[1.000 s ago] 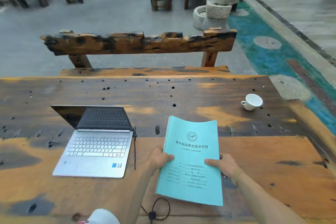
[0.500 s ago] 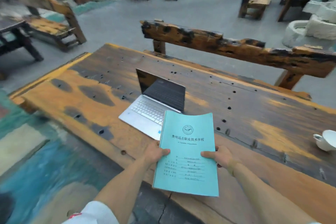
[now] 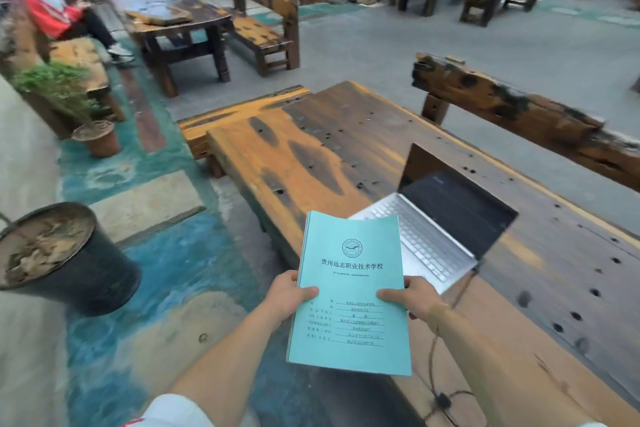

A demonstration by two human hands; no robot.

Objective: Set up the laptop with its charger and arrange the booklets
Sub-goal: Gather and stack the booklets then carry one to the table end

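I hold the stack of teal booklets in front of me with both hands, clear of the table and partly overhanging its near left edge. My left hand pinches the stack's left edge, thumb pressed on the cover, fingers hidden underneath. My right hand pinches the right edge the same way, thumb on top. The cover faces up and carries a round emblem and lines of printed text. Just behind the booklets the laptop sits open on the table, screen dark, silver keyboard partly covered by the stack's top corner. A thin black cable runs from the laptop's near right corner along the table toward me, passing under my right forearm. A wooden bench stands along the table's far side. A dark pot sits on the floor to my left
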